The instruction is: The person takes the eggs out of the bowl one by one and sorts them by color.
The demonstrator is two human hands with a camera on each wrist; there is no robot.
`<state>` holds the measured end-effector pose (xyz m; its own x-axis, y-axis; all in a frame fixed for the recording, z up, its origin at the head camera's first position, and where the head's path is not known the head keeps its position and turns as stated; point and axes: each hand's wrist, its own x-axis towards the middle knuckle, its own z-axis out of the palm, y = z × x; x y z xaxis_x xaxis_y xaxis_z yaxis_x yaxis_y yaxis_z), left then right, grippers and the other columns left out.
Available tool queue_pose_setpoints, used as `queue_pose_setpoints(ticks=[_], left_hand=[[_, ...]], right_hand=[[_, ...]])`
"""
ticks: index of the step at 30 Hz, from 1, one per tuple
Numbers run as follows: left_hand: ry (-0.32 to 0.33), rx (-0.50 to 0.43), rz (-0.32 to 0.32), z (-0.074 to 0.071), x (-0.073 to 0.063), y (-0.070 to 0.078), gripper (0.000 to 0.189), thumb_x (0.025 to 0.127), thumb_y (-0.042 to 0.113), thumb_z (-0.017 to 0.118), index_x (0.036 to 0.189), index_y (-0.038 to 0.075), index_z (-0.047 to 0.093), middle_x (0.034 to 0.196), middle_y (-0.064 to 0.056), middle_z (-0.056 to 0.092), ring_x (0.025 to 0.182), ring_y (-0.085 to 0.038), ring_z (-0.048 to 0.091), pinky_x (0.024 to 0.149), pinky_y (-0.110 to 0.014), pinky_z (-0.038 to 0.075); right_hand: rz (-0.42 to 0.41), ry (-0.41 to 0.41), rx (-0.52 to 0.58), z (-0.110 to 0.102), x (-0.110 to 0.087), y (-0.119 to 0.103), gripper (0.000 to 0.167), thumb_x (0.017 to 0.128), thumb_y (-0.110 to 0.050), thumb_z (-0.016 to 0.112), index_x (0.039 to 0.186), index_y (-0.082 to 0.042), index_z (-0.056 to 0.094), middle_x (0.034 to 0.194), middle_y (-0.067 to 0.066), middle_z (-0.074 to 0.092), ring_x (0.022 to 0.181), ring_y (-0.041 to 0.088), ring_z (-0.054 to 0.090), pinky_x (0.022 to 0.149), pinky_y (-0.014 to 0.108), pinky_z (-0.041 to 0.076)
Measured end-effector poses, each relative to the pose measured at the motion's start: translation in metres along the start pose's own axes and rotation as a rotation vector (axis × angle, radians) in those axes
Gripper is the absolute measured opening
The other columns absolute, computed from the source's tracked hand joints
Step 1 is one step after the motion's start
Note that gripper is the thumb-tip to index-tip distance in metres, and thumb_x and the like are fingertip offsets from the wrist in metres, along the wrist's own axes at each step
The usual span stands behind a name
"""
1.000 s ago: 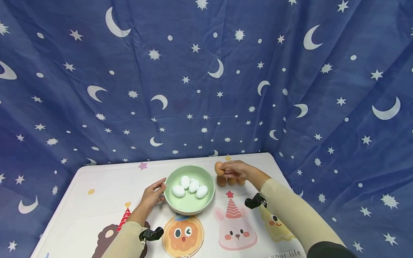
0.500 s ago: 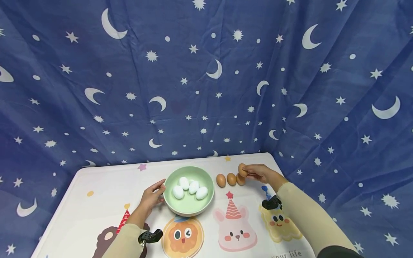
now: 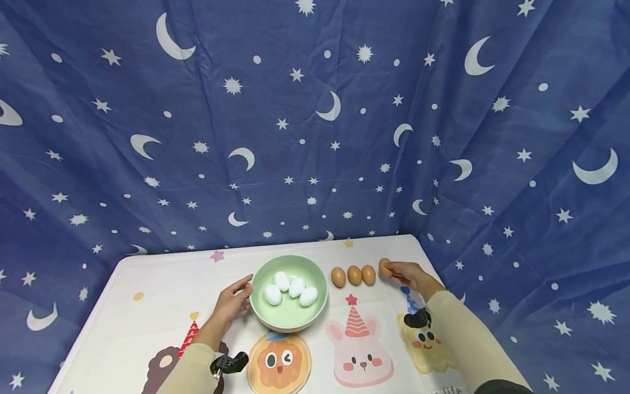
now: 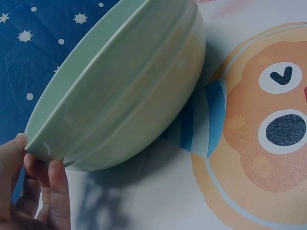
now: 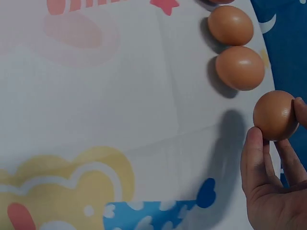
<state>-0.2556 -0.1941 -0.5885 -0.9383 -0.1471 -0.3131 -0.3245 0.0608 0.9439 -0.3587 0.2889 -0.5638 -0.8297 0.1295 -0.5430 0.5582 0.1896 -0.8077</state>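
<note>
A brown egg (image 3: 384,267) is pinched between the thumb and fingertips of my right hand (image 3: 412,274). The right wrist view shows that egg (image 5: 273,116) just above the tabletop, its shadow falling beside it. Three more brown eggs (image 3: 354,275) lie in a row to its left. A pale green bowl (image 3: 290,322) stands left of the row, with several white eggs (image 3: 297,287) inside. My left hand (image 3: 230,303) holds the bowl's left rim, thumb on top and fingers beneath, as the left wrist view makes plain.
A white table cover (image 3: 162,295) printed with cartoon figures lies under everything. Behind the table's far edge hangs a blue curtain (image 3: 275,197) with moons and stars, which also comes close on the right side. Small black cameras (image 3: 228,364) sit on both wrists.
My right hand has carried the brown egg rightward, past the row, and lowered it toward the table. The three other brown eggs have come into full view. The left hand and bowl stay put.
</note>
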Motion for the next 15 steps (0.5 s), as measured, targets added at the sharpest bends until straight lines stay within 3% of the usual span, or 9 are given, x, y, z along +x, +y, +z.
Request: queue_pose_setpoints(ticks=[5,15], left_hand=[[-0.003,-0.016,0.009,0.001,-0.003,0.0,0.049,0.097,0.018,0.063,0.143,0.008,0.051,0.127,-0.013,0.05,0.086,-0.004,0.053,0.065,-0.02,0.057],[0.011,-0.019,0.016,0.003,-0.007,0.0,0.047,0.098,0.017,0.062,0.142,0.008,0.052,0.127,-0.013,0.051,0.086,-0.005,0.054,0.066,-0.022,0.058]], right_hand=[[-0.023,0.024,-0.028,0.004,0.004,0.011,0.054,0.087,-0.024,0.075,0.129,0.006,0.058,0.09,0.002,0.064,0.073,0.009,0.063,0.076,0.024,0.059],[0.001,0.064,-0.018,0.012,0.01,0.019,0.053,0.084,-0.02,0.077,0.126,0.007,0.06,0.083,0.003,0.067,0.064,0.008,0.064,0.067,0.021,0.059]])
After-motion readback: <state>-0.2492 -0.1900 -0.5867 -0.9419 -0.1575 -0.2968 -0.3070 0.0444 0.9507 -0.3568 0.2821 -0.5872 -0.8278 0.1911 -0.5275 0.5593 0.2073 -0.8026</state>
